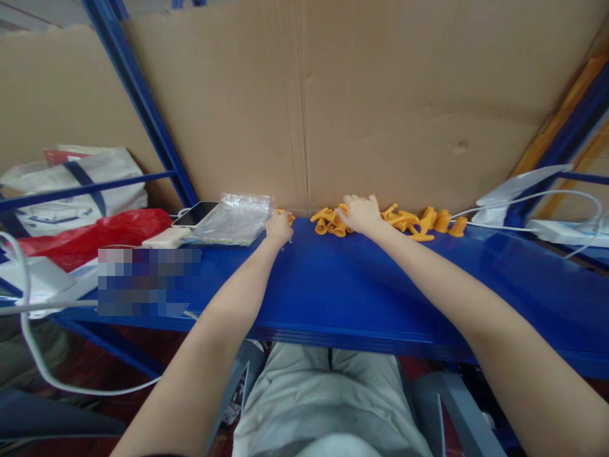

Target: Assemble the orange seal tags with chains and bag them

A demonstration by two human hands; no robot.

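Observation:
Several small orange plastic parts (409,222) lie in a loose pile at the back of a blue shelf (361,285), against a cardboard sheet. My right hand (361,212) rests palm down on the left end of the pile, fingers curled over some parts. My left hand (278,227) is closed around an orange part (289,218) just right of a clear plastic bag (233,219). Both arms stretch forward across the shelf.
A phone (195,214) and a white power bank (166,238) lie left of the bag. Red plastic (90,231) and white bags sit at far left. White cables (523,203) run along the right. A cardboard sheet (380,95) backs the shelf.

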